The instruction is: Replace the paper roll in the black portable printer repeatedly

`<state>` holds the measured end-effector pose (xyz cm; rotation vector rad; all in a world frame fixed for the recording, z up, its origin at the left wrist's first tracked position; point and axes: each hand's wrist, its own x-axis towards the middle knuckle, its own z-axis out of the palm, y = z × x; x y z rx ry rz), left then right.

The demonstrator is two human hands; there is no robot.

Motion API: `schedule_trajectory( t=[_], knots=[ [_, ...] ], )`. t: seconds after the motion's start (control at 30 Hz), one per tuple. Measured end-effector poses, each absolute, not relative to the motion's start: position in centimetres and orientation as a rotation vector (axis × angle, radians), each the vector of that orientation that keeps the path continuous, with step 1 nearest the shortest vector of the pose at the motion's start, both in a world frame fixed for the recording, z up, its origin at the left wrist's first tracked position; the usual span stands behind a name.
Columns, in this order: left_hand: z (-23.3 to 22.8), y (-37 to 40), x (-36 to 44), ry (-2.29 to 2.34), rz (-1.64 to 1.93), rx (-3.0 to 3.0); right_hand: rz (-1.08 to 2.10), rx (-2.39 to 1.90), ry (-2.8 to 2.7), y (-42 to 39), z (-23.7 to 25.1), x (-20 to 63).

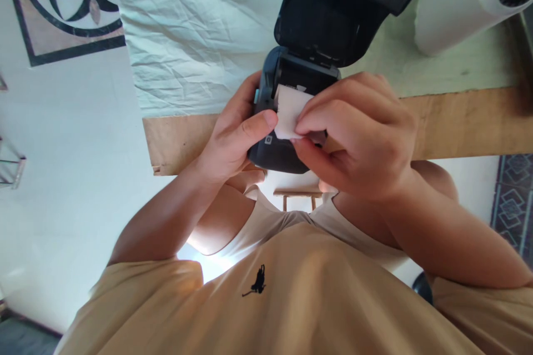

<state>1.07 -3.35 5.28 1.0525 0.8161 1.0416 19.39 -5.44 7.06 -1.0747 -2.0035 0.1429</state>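
My left hand grips the printer at nine o'clock; my right hand pinches the paper at its three o'clock edge. The paper looks thin and easily torn; I'd hold it near the slot.

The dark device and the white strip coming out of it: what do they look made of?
The device looks like matte dark moulded plastic: rounded corners, dull even sheen, hinged lid open. The white strip, pinched by the right hand, seems thin paper: flat, opaque, slightly curled.

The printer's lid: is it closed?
No. The label printer's lid stands open while the right hand pinches the white paper.
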Motion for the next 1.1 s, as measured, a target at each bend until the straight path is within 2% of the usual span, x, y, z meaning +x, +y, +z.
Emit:
schedule_trajectory(
  t=[0.13, 0.27, 0.47, 0.53, 0.67, 0.87, 1.1],
  knots=[
    [4.8, -3.1, 0.6, 0.855, 0.982, 1.114, 0.068, -1.006, -2.008, -5.8, 6.6, 19.1],
    [4.6, -3.1, 0.4, 0.732, 0.983, 1.093, 0.176, -0.979, -1.947, -5.3, 6.8, 19.9],
    [4.8, -3.0, 0.3, 0.793, 0.965, 1.061, 0.192, -1.234, -1.632, -4.2, 7.3, 21.8],
    [4.6, -2.8, 0.2, 0.764, 0.979, 1.088, 0.305, -1.295, -1.603, -4.0, 7.1, 21.9],
    [4.1, -2.6, 0.0, 0.721, 0.964, 1.113, 0.439, -1.068, -1.544, -3.4, 6.6, 21.4],
    [3.5, -2.5, 0.0, 0.613, 1.006, 1.117, 0.630, -1.038, -1.285, -3.5, 6.9, 20.6],
    [4.5, -3.1, 0.8, 0.715, 1.007, 1.129, 0.895, -1.073, -1.604, -3.3, 5.7, 21.7]
  ],
)
